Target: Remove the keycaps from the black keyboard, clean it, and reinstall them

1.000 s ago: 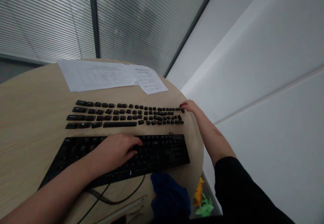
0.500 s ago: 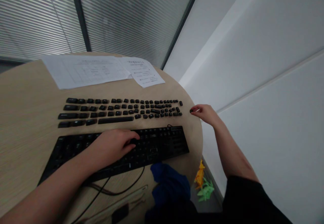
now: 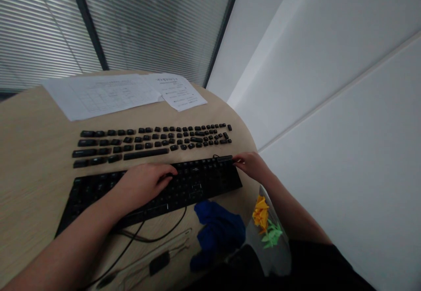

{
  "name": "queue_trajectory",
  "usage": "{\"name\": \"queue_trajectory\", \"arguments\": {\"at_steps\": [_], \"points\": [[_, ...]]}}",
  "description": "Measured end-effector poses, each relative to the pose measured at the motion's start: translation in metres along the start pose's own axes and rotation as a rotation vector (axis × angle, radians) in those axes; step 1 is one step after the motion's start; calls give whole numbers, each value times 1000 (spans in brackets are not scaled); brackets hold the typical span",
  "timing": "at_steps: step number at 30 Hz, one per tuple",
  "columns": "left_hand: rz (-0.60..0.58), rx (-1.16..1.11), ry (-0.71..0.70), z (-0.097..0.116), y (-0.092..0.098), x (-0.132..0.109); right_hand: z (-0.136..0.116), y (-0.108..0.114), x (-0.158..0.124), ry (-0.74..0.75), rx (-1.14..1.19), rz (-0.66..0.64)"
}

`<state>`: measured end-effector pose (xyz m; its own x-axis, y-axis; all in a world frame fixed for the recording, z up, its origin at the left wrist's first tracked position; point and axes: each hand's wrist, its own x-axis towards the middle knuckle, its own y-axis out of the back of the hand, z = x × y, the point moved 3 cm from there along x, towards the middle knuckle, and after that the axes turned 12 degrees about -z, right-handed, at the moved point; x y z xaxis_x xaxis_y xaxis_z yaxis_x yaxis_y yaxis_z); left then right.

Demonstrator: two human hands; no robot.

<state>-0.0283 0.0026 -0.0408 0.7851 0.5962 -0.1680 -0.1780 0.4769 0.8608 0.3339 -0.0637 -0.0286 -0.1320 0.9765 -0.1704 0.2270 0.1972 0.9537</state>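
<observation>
A black keyboard (image 3: 215, 179) lies at a slant on the round wooden table, many of its keys gone at the right end. On its middle rests my left hand (image 3: 146, 183), thumb and forefinger slightly apart over the keys. My right hand (image 3: 251, 164) is at the keyboard's far right corner, its thumb and fingertips pinched; a small dark keycap was in that pinch a moment ago, and its fingertips now merge with the black casing. Beyond the keyboard, loose black keycaps (image 3: 148, 145) stand in several rows, with a long space bar (image 3: 146, 154) in the nearest row.
Printed sheets (image 3: 108, 93) lie at the table's back edge, before the window blinds. A blue cloth (image 3: 219, 229), a cable (image 3: 164, 237) and a thin tool with a dark handle (image 3: 160, 262) are near me. Orange (image 3: 261, 212) and green (image 3: 272, 234) paper shapes sit lower right, by the white wall.
My right hand has moved from beyond the table's right edge, left and down onto the keyboard corner. The left hand stays on the keyboard. The view has shifted slightly.
</observation>
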Motion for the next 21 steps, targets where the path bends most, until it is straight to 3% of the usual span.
{"name": "queue_trajectory", "arguments": {"at_steps": [10,21], "points": [[-36,69,27,4,2,0,-5,6,1,58,-87,-71],[-45,84,33,7,4,0,-10,10,4,20,-133,-133]]}}
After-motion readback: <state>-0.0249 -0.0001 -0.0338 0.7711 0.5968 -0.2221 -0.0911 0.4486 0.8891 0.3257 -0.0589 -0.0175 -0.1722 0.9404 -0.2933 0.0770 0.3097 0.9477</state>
